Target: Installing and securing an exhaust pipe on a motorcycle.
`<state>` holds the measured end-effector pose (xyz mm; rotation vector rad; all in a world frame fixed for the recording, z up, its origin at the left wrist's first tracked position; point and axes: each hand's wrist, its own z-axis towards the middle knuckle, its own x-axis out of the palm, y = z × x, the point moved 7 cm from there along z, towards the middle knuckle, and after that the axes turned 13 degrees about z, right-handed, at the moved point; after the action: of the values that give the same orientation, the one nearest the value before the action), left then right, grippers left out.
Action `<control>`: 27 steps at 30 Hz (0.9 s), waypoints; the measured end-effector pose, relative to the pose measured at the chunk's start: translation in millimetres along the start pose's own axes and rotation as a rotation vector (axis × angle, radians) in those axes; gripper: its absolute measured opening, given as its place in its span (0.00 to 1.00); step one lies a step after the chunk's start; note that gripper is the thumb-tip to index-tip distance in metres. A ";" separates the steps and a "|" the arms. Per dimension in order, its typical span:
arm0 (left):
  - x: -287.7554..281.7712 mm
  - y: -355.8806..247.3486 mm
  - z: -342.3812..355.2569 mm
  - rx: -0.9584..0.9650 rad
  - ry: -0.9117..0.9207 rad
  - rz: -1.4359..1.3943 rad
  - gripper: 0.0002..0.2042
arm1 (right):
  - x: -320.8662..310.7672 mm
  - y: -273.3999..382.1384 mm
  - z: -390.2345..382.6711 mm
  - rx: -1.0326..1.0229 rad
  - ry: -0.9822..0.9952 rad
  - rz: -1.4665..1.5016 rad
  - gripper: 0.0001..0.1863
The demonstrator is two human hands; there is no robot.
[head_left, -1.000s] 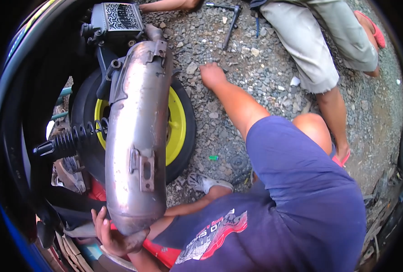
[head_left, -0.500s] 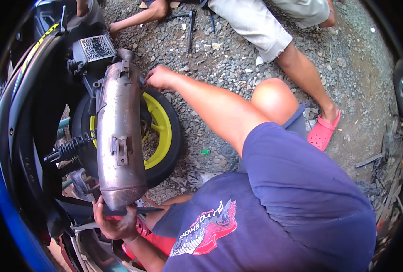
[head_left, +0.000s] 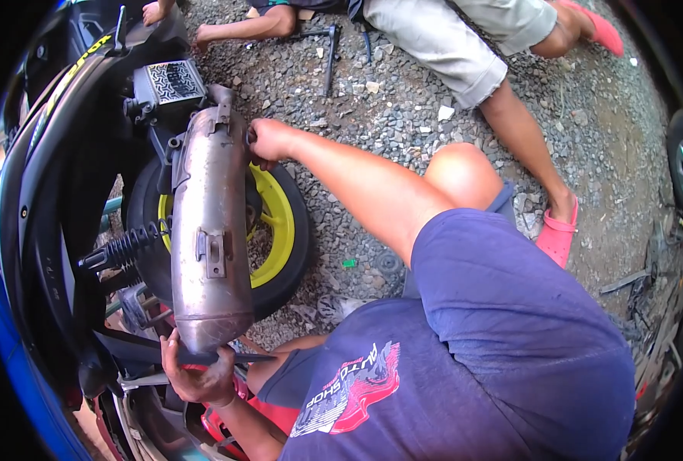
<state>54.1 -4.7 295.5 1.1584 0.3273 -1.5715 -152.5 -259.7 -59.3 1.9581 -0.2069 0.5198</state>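
A worn metal exhaust muffler point(head_left: 209, 184) stands lengthwise in front of the motorcycle's rear wheel, which has a yellow rim point(head_left: 278, 223) and black tire point(head_left: 299, 257). My left hand point(head_left: 201, 375) cups the muffler's lower, rounded end from below, thumb and fingers on either side of it. My right hand point(head_left: 270, 144) is closed against the muffler's side near its upper end. What its curled fingers grip there is hidden. Left of the muffler is a black coil-spring shock absorber point(head_left: 130, 244). A patterned rectangular grille cover point(head_left: 174, 81) sits above it.
Black body panels point(head_left: 53, 230) line the left side. Across the gravel point(head_left: 403, 115), another person's bent leg in pale shorts point(head_left: 437, 50) and a pink clog point(head_left: 558, 237) are near. A T-shaped tool point(head_left: 331, 60) and a small green piece point(head_left: 349, 263) lie on the ground.
My right hand has shifted slightly down along the muffler's side, its fingers more curled. The left hand keeps its hold. The view has shifted a little, bringing the other person's second clog into sight.
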 end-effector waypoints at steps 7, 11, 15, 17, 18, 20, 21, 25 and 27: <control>-4.8 -1.5 0.4 0.067 0.008 0.006 0.32 | -7.8 10.0 -6.8 -0.058 -0.003 -0.016 0.11; -3.1 -3.7 0.2 0.071 -0.005 -0.005 0.31 | -11.9 9.9 -1.7 -0.063 0.012 -0.104 0.10; -8.5 -6.4 3.9 0.085 0.011 -0.005 0.31 | -10.2 10.1 -5.0 -0.039 0.034 -0.021 0.08; -7.4 -5.6 2.9 0.077 0.015 -0.005 0.31 | -6.6 13.1 -9.1 -0.037 0.035 -0.051 0.08; -6.7 -5.0 2.5 0.079 0.015 -0.004 0.31 | -6.3 16.3 -10.4 -0.052 -0.001 -0.166 0.09; -5.4 -4.3 3.0 0.082 0.015 -0.004 0.31 | -8.4 17.7 -12.5 -0.065 -0.038 -0.279 0.09; -4.7 -4.7 3.6 0.095 0.021 -0.016 0.31 | -10.8 17.6 -13.6 -0.060 -0.057 -0.297 0.11; -6.1 -4.4 6.2 0.121 0.020 -0.006 0.30 | -9.5 25.3 -9.5 -0.101 -0.003 -0.508 0.16; -5.4 -6.4 6.1 0.101 0.022 -0.029 0.30 | -9.4 27.5 -9.8 -0.156 -0.060 -0.610 0.17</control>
<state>45.1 -3.6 300.5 1.2543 0.2828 -1.6173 -173.7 -263.6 -37.5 1.7675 0.3004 0.0420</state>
